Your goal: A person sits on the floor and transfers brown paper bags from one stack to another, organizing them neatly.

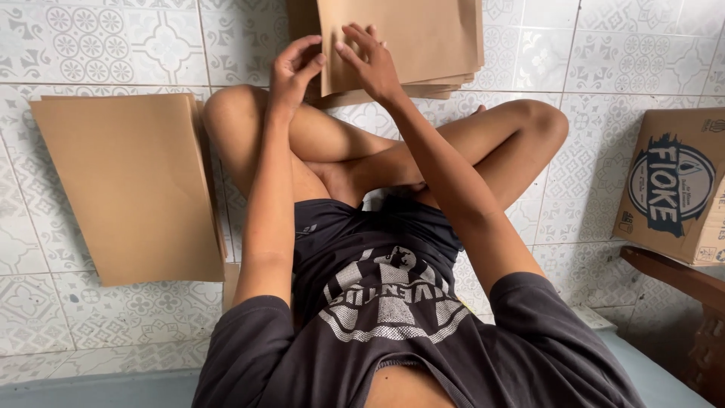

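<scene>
Seated cross-legged on tiled floor (113, 45). Top brown paper sheet (408, 34) lies on a stack (453, 79) ahead of the knees, within reach. Left hand (291, 72) pinches its near edge, fingers curled; right hand (370, 60) presses fingertips on it, steadying. Second brown stack (128, 189) lies well apart, left. Cardboard box (676, 196) stands right.

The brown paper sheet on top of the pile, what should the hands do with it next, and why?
Probably peel the top brown paper sheet free of the stack. The left hand and the right hand are both pinching at its near left edge, and it lies flat on the sheets beneath, so it likely needs separating first.
</scene>
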